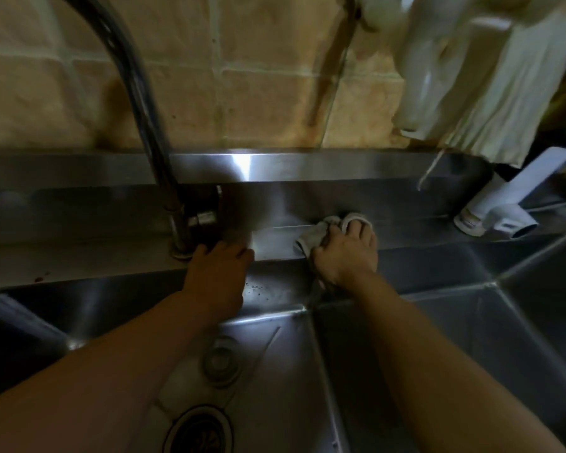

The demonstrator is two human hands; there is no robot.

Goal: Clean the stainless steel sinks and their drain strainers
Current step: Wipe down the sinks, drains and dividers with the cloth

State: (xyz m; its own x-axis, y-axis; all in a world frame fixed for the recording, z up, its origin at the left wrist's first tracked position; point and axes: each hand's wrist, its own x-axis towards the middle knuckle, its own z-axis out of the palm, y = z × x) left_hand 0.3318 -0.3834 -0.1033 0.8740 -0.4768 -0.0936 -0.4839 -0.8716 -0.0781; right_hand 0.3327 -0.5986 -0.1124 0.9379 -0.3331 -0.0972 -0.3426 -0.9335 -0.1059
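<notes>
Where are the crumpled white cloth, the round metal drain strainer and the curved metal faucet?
crumpled white cloth point(321, 231): head view, bunched left part beside the right hand.
round metal drain strainer point(221, 361): head view, its centre.
curved metal faucet point(144, 112): head view, mid neck.

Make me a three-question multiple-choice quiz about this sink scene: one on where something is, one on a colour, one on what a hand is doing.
1. Where is the cloth?
A. in the drain
B. on the ledge behind the sinks
C. hung over the tap

2. What colour are the wall tiles?
A. blue
B. black
C. beige

3. What is the right hand doing?
A. gripping the cloth
B. lying flat in a basin
C. turning the tap

Answers:
1 B, the cloth lies on the steel ledge right of the tap.
2 C, the tiles look beige with pale grout lines.
3 A, its fingers curl round the cloth, while the left hand rests by the tap's base.
</notes>
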